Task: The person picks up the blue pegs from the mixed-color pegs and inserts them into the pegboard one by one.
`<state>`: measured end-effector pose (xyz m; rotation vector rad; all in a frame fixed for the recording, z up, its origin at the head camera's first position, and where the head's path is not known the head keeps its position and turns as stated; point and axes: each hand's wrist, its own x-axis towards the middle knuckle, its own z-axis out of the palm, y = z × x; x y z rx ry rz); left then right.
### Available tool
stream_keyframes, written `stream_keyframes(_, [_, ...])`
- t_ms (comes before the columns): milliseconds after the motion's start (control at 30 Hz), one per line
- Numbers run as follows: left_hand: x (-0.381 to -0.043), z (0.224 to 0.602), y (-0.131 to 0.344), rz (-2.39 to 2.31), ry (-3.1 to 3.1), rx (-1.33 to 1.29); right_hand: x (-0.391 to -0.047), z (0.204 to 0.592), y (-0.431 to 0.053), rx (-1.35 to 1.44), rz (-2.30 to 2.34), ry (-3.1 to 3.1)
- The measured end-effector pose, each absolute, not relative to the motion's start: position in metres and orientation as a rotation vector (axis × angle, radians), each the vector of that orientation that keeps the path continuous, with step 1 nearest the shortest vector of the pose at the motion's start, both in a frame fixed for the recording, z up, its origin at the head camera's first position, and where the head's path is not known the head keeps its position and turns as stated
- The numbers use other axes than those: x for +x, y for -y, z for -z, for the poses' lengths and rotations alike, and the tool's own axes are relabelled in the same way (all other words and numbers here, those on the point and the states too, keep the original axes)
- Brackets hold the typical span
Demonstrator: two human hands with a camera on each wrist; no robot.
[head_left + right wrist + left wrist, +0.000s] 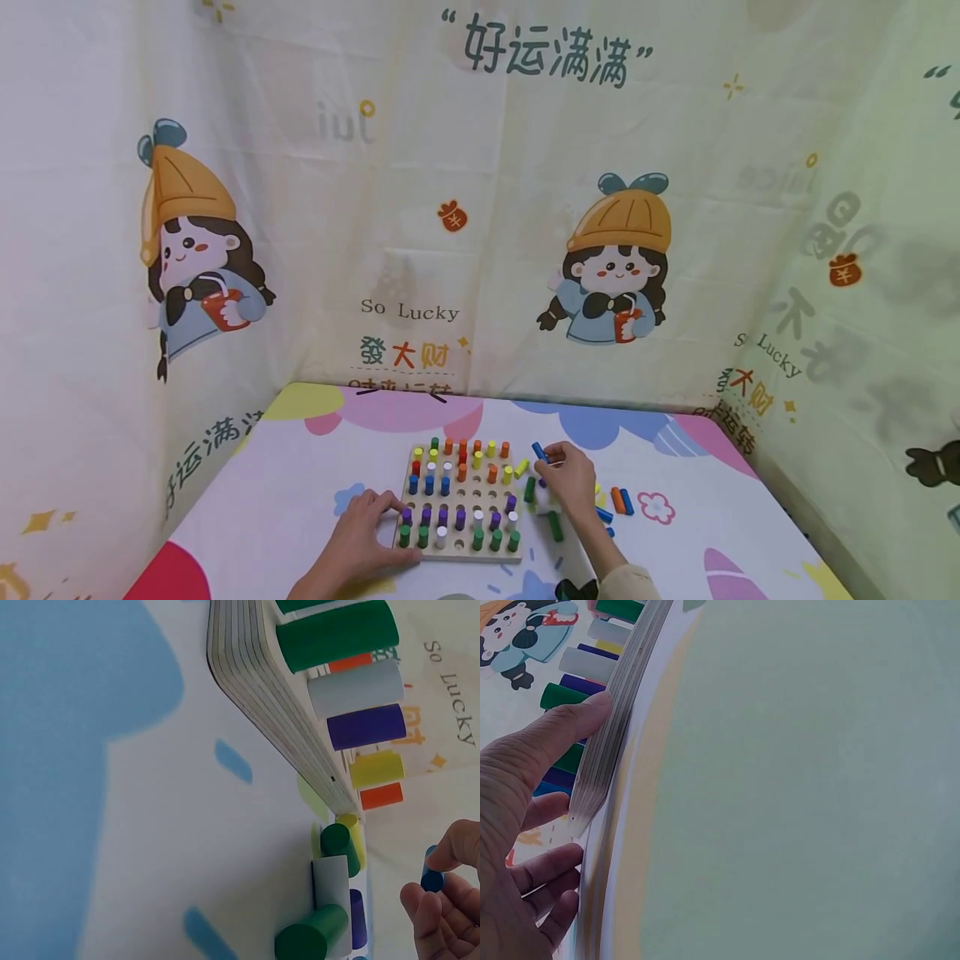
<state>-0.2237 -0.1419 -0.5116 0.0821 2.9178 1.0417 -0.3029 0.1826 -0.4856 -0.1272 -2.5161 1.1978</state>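
A wooden pegboard (467, 556) lies on the table, with rows of coloured pegs standing in it and some bare holes. My left hand (358, 533) steadies its near left corner; in the left wrist view the thumb (581, 716) presses the layered side edge and the index finger touches round the corner. Just off the board's right side, my right hand (568, 477) pinches a blue peg (432, 879) between thumb and fingers, raised over the loose pegs. Green pegs (405, 533) and a white peg fill most of the nearest row, with one hole bare.
Loose pegs lie right of the board: a green peg (555, 527), a yellow peg (522, 468), an orange peg (617, 501) beside a blue one, and several others partly hidden by the right hand. A printed curtain (510, 350) hangs behind the patterned table (660, 558).
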Motion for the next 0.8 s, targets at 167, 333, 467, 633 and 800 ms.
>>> stream_keyframes(167, [-0.223,0.511,0.142,-1.047,-2.918,0.084,-0.297,0.484,-0.181,-0.101,-1.21,2.516])
stream_keyframes(333, [-0.223,0.511,0.142,-1.049,-2.915,0.079,-0.29,0.482,-0.179,-0.072,-1.228,2.527])
stream_keyframes(467, [-0.223,0.511,0.141,-1.045,-2.907,0.066,-0.286,0.482,-0.176,-0.05,-1.231,2.525])
stream_keyframes(633, [-0.223,0.511,0.141,-1.046,-2.9,0.06,-0.282,0.479,-0.172,-0.005,-1.254,2.507])
stream_keyframes(800, [-0.223,0.512,0.142,-1.053,-2.908,0.073,-0.277,0.474,-0.168,0.054,-1.309,2.492])
